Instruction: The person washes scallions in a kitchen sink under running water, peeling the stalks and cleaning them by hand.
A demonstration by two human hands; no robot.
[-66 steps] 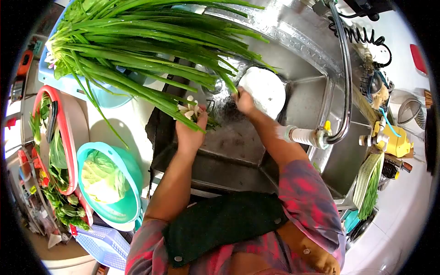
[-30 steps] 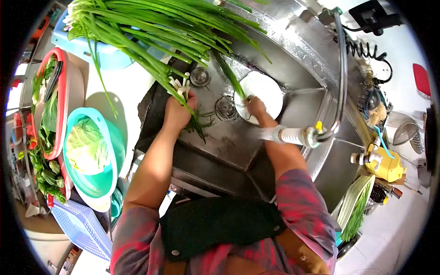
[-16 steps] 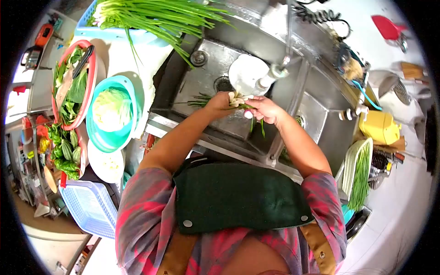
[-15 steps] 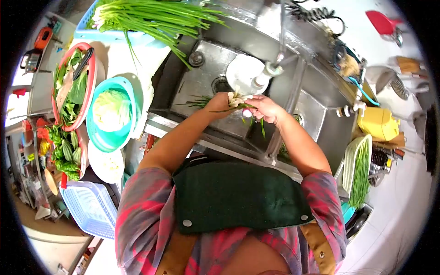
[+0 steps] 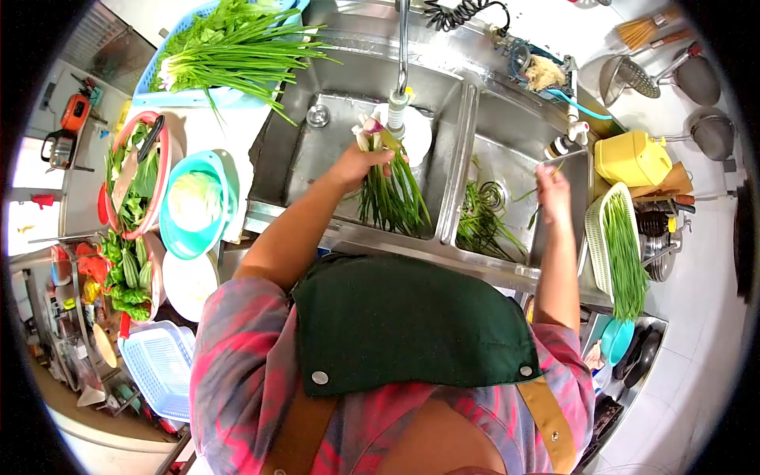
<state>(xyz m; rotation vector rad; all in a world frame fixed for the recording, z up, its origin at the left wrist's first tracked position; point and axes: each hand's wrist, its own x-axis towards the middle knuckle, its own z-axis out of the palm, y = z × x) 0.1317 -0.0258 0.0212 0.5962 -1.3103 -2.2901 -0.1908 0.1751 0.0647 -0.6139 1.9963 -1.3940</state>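
Observation:
My left hand is closed around a bunch of scallions over the left sink basin, white bulbs up and green leaves hanging down. Over the right basin is my right hand, fingers curled, with thin green bits of leaf at its fingertips. Below and left of it, loose green scraps lie around the drain. A white round plate sits in the left basin, partly behind the faucet.
A blue basket at upper left holds a large scallion pile. Cabbage sits in a teal colander; leafy greens fill a red-rimmed basin. At right are a yellow jug and a basket of thin greens.
My right hand has left the bunch and moved right, over the other basin. My left hand still holds the bunch, its leaves now hanging toward me. The view has shifted right.

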